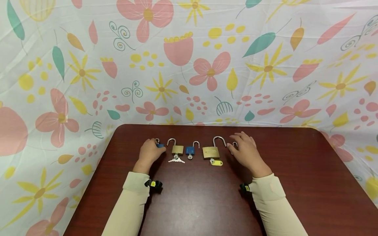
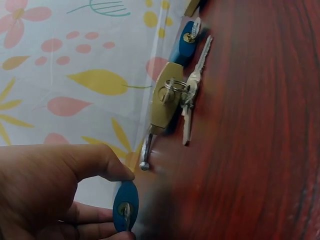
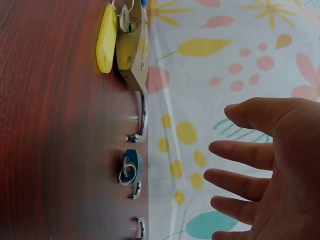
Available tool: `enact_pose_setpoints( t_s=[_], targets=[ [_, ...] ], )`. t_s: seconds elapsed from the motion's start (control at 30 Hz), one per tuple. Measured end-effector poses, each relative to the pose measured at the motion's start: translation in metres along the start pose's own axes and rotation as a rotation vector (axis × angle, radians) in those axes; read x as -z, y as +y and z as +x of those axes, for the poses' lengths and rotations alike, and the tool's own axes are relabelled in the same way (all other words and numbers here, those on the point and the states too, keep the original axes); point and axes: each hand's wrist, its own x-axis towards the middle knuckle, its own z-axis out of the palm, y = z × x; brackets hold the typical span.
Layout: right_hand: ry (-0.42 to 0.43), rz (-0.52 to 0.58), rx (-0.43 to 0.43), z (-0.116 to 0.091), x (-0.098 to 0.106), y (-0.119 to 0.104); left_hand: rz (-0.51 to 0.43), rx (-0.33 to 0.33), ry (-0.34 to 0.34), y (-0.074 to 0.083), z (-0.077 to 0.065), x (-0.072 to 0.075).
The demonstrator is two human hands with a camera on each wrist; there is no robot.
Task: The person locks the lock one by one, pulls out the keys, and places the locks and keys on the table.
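Observation:
My left hand [image 1: 150,153] pinches a small blue padlock [image 2: 124,192] at the left end of a row of padlocks; a key stands in its keyhole. Right of it lie a brass padlock [image 1: 177,150] with a bunch of keys [image 2: 193,82], a blue padlock [image 1: 190,150], and a large brass padlock [image 1: 211,152] with a yellow tag [image 1: 218,163]. Their shackles are open. My right hand [image 1: 245,151] hovers with fingers spread and holds nothing. Near it are another small blue padlock [image 3: 131,165] with a ring and a further shackle [image 3: 142,228], partly out of frame.
The padlocks lie near the back edge of a dark red-brown wooden table [image 1: 189,196]. A white curtain [image 1: 183,75] with printed flowers and leaves hangs right behind it. Dark straps [image 1: 154,185] sit at both wrists beside the cream sleeves.

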Motion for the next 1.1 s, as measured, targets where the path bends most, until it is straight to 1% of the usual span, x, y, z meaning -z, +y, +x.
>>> enact_pose_setpoints(
  t_s=[0.17,0.3,0.4,0.53,0.7,0.83,0.87,1.1],
  targets=[
    [0.017,0.001,0.011,0.000,0.001,-0.001,-0.070,-0.015,0.027,0.003,0.000,0.004],
    [0.034,0.001,0.027,0.001,0.000,-0.001,-0.133,-0.047,0.044,0.008,0.000,0.008],
    [0.034,0.027,0.045,0.001,0.001,-0.005,-0.170,-0.074,0.051,0.012,-0.001,0.011],
    [0.020,0.069,0.065,-0.001,0.004,-0.013,-0.220,-0.108,0.030,0.018,-0.004,0.013],
    [-0.015,0.119,0.092,-0.002,0.004,-0.023,-0.282,-0.128,-0.002,0.028,-0.007,0.014],
    [-0.031,0.151,0.136,-0.005,0.001,-0.034,-0.346,-0.144,-0.050,0.036,-0.010,0.013],
    [-0.034,0.161,0.146,-0.006,0.001,-0.036,-0.374,-0.149,-0.072,0.038,-0.011,0.013],
    [-0.038,0.236,0.189,-0.012,0.004,-0.051,-0.649,-0.196,-0.247,0.057,-0.021,0.012]
  ],
)
